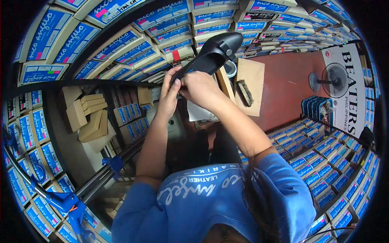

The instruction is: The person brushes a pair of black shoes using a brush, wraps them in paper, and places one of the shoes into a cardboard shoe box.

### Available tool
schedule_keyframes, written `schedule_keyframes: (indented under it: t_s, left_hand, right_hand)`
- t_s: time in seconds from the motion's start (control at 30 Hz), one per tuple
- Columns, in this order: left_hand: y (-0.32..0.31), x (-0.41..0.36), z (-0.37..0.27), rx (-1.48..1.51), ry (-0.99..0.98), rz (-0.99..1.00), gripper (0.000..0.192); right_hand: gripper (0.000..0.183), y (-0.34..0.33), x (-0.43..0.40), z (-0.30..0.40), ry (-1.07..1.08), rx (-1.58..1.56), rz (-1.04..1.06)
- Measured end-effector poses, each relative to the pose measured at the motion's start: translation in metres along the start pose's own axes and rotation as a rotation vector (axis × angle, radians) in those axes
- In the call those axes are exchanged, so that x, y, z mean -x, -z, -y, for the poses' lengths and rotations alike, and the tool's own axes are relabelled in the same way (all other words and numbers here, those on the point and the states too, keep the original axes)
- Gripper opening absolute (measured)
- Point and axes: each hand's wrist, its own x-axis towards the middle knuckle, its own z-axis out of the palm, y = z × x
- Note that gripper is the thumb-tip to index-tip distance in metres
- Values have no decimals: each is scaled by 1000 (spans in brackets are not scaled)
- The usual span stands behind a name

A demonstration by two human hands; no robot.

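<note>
A black shoe (pixel 212 53) with a strap and a round metal ornament is held up before me, its toe towards the upper right. My left hand (pixel 170 94) grips the heel end, with its fingers behind and its thumb in front. My right hand (pixel 199 86) is curled at the heel opening, touching the shoe; whether something small is between its fingers cannot be told. Below the shoe, a wooden-backed shoe brush (pixel 245 93) lies on a light board (pixel 253 73). Beside it are a round tin or cup (pixel 230 69) and a white sheet (pixel 197 111), partly hidden.
Shelves of stacked shoeboxes (pixel 167 15) rise close in front and on both sides. Plain cardboard boxes (pixel 88 112) stand at the left, near a metal rail with blue joints (pixel 114 164). On the right are a standing fan (pixel 334 80), a banner and a blue crate (pixel 316 107).
</note>
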Motion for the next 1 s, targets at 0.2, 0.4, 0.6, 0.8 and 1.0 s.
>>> schedule_keyframes:
  t_s: [0.2,0.4,0.6,0.8,1.0]
  left_hand:
    - [-5,1,-1,-24,-9,-45,46]
    - [-3,-1,-1,-28,5,-63,50]
    - [2,3,-5,32,28,-61,50]
    - [6,10,-19,187,155,-67,49]
    - [18,7,-35,-77,314,-4,38]
  right_hand:
    - [13,-10,-7,-2,1,89,72]
    - [13,-13,-4,-8,4,-47,-90]
    - [16,11,9,-21,-46,-556,-206]
    - [16,21,25,-44,-188,-1080,-234]
    - [15,24,30,-24,-121,-827,-272]
